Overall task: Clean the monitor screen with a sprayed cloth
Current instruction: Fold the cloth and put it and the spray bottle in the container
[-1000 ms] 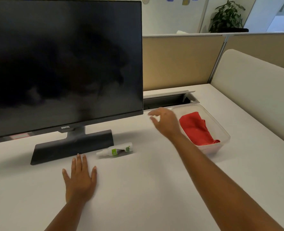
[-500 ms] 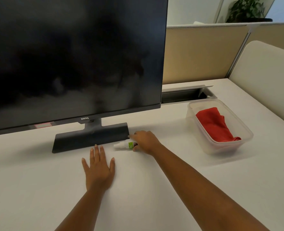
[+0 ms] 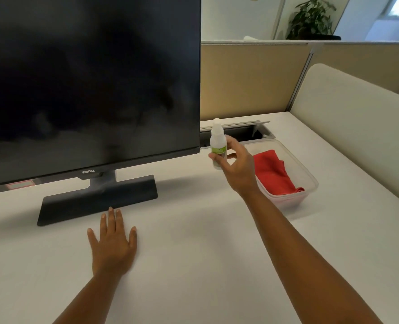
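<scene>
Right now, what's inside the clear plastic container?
The clear plastic container holds a crumpled red cloth. The right hand, gripping the spray bottle, covers its near-left corner, so anything lying there or under the cloth stays hidden.

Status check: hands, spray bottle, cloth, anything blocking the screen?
Right hand holds spray bottle upright, off the desk. Left hand flat on desk. Red cloth in clear tub, untouched. Nothing in front of monitor screen.
</scene>
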`<state>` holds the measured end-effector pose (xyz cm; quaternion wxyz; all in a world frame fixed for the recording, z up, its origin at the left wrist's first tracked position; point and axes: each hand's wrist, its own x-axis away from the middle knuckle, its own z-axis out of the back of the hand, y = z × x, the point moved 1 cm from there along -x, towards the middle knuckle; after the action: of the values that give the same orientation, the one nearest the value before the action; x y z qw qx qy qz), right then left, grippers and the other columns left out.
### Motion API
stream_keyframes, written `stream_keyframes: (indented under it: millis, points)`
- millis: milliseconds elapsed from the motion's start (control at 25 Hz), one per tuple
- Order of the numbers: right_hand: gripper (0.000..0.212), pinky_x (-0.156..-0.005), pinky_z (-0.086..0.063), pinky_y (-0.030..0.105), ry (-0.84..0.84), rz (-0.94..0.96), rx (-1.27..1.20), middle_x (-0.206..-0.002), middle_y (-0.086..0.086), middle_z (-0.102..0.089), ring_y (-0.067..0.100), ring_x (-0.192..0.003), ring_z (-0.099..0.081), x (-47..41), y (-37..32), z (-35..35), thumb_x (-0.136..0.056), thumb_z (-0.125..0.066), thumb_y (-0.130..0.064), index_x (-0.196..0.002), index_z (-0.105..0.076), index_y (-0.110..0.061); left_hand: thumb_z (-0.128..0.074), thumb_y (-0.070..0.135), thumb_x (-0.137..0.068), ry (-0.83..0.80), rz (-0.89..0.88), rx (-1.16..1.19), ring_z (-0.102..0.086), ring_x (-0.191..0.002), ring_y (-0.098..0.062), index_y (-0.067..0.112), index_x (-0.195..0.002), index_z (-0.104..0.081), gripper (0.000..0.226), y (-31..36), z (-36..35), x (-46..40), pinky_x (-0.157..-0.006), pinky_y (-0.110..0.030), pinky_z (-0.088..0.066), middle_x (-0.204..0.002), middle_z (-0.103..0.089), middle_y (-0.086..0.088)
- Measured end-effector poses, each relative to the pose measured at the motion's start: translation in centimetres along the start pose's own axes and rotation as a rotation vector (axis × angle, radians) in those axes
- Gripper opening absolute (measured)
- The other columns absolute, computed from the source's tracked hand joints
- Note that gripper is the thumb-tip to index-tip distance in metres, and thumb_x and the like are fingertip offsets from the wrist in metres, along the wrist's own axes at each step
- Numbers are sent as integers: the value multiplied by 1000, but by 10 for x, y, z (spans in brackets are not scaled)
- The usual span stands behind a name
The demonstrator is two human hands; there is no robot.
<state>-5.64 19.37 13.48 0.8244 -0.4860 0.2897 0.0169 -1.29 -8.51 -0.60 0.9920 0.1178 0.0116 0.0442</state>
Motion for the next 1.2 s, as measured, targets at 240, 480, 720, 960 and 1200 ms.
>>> stream_keyframes:
  millis: [240,480,720,960,1200]
  points:
    - [49,-86,-45,25,285,-213,239,-118,14,-61,23,-102,-59,-41,49,58,-76,-73,-25,-117,-55,-4,-18,41,-94,-1,-54,6,8,-143,-21,12,-143,6,62,4,5,2,-116,-44,4,-155,10,-6]
    - [50,-99,-42,36,93,-440,332,-123,13,-60,28,-110,-57,-60,91,59,-77,-73,-20,-121,-54,-5,-19,42,-93,-3,-51,14,9,-143,-20,13,-143,6,63,3,5,1,-116,-43,5,-155,9,-5]
    - [43,-102,-39,38,-43,-486,424,-123,15,-59,30,-110,-56,-62,105,42,-85,-63,-24,-122,-53,-4,-18,43,-92,-16,-39,7,9,-143,-20,14,-144,4,63,4,6,1,-116,-43,6,-155,8,-4]
    - [40,-99,-40,36,-125,-467,493,-123,16,-60,32,-109,-56,-58,108,35,-89,-58,-23,-123,-52,-3,-1,52,-79,-28,-36,-15,9,-143,-20,14,-143,5,75,4,7,1,-115,-42,7,-155,9,-4]
    - [42,-100,-40,36,-176,-473,512,-127,15,-58,32,-110,-56,-58,103,37,-90,-56,-22,-128,-48,-6,-1,51,-78,-35,-45,-20,10,-143,-20,15,-143,5,75,4,6,2,-115,-42,7,-155,9,-4]
